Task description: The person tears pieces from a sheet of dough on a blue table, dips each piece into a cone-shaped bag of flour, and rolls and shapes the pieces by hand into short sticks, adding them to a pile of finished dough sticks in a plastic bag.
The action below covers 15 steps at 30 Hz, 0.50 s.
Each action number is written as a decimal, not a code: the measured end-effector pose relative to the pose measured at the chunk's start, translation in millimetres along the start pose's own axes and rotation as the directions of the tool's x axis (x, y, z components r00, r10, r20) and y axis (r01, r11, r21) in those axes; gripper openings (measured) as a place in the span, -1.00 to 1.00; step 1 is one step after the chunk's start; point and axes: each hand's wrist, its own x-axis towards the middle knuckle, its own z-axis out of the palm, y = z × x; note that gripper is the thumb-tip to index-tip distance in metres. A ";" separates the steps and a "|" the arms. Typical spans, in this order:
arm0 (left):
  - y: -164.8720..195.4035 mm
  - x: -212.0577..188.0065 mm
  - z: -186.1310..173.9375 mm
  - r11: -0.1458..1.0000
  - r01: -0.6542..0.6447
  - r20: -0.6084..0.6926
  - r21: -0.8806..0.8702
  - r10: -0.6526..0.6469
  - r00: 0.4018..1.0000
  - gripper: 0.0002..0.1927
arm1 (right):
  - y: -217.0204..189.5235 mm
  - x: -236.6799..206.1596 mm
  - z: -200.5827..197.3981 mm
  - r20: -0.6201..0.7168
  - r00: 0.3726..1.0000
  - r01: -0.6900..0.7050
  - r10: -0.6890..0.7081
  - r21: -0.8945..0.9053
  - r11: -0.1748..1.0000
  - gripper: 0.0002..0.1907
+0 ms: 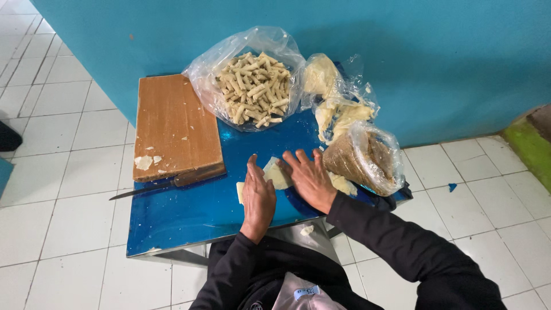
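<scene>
A thin pale sheet of dough [277,175] lies on the low blue table [183,212]. My left hand [258,198] rests on its left edge, fingers together and flat. My right hand [310,178] presses on its right part, fingers spread. Both hands lie palm down on the sheet and hide most of it. Behind the hands stands a clear plastic bag [252,86] full of several small pale rolled sticks.
A wooden cutting board [175,123] with dough scraps lies at the table's left, a knife [158,186] along its near edge. A bag of pale dough sheets [336,100] and a bag of brown filling [361,158] sit at right. A turquoise wall stands behind, white floor tiles around.
</scene>
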 end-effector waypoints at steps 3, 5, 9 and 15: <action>1.4 -0.8 -0.4 1.000 -0.005 -0.007 0.005 0.005 1.000 -0.24 | 12.2 -1.1 -1.0 0.114 0.992 -0.075 0.052 0.208 0.975 -0.60; 3.0 -0.7 -0.8 0.999 -0.025 -0.014 0.028 0.026 1.000 -0.24 | 15.8 -3.6 -2.1 0.230 0.972 -0.121 0.046 0.325 0.938 -0.54; 4.1 -0.1 -2.4 1.000 0.007 0.002 0.005 -0.007 1.000 -0.24 | 5.4 -14.1 0.4 0.213 0.977 -0.040 -0.024 0.291 0.956 -0.40; 2.2 -0.1 -0.9 0.999 -0.045 -0.014 -0.005 0.045 0.999 -0.25 | 5.3 -12.6 25.8 0.111 0.990 0.060 -0.086 0.221 0.973 -0.27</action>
